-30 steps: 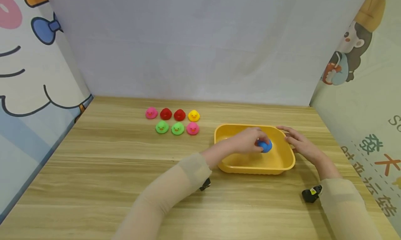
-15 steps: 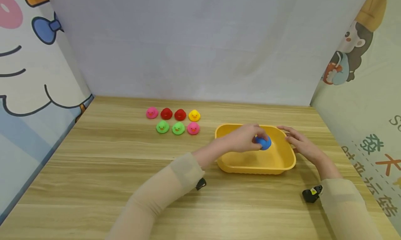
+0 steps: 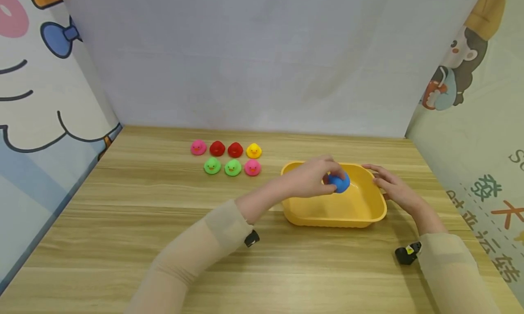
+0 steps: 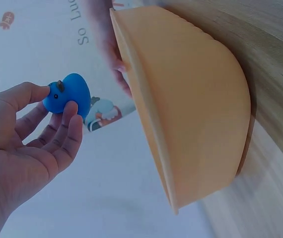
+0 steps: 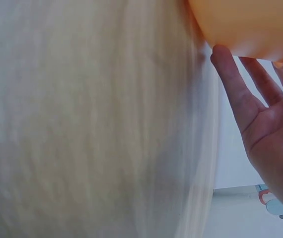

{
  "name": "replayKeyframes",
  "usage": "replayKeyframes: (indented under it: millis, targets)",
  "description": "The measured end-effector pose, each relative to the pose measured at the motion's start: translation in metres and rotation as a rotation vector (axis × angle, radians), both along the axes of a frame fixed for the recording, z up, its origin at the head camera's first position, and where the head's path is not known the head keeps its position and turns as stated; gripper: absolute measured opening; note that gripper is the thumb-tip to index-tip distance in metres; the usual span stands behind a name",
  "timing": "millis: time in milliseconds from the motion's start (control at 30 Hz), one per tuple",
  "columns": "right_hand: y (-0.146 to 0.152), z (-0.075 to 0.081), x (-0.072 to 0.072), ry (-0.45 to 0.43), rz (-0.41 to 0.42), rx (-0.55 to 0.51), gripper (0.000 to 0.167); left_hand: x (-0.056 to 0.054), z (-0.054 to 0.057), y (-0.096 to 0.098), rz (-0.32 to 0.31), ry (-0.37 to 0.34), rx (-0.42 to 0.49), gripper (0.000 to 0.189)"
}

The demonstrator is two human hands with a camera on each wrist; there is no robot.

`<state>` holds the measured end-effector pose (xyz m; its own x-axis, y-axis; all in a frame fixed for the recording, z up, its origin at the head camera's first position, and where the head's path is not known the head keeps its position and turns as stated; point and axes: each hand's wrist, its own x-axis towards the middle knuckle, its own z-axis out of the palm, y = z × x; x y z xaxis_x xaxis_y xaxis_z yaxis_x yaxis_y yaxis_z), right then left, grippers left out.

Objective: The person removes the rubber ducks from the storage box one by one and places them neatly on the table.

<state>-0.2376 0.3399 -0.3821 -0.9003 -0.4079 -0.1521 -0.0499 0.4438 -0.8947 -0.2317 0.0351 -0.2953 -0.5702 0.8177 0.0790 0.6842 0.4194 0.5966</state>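
Observation:
A blue rubber duck (image 3: 339, 182) is pinched between the thumb and fingers of my left hand (image 3: 313, 177), over the yellow plastic basin (image 3: 333, 222). In the left wrist view the duck (image 4: 73, 95) shows its eye and dark beak, raised higher than the basin's rim (image 4: 149, 106). My right hand (image 3: 395, 191) rests against the basin's right end. Seen from the right wrist, the fingers of this hand (image 5: 273, 114) are stretched out, with the fingertips at the basin's outer wall (image 5: 250, 25).
Left of the basin, rubber ducks stand in two rows: pink (image 3: 198, 147), red (image 3: 217, 148), yellow (image 3: 254, 150) and green (image 3: 212, 165) among them. The wooden table (image 3: 143, 214) ends at a pale cloth backdrop (image 3: 262, 77). Printed panels flank both sides.
My left hand has lifted the blue duck from low inside the basin, moving up and to the left. My right hand has stayed at the basin's end.

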Motion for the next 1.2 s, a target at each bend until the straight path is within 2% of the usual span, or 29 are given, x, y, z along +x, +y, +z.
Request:
replayKeyframes:
  millis: [433,600,867,1200]
  targets:
    - [0.001,-0.004,-0.001,0.004,-0.017,0.009,0.052,0.010,0.016,-0.028,0.038,0.024,0.079,0.025]
    - [0.001,-0.004,-0.001,0.009,-0.010,0.005,0.052,0.013,0.022,-0.040,0.071,0.039,0.100,0.026]
    - [-0.002,-0.001,0.000,0.009,0.003,-0.030,0.051,0.017,0.032,-0.060,0.110,0.043,0.202,0.025]
    - [-0.001,-0.002,0.001,0.011,0.001,-0.032,0.050,0.018,0.034,-0.084,0.153,0.045,0.324,0.023]
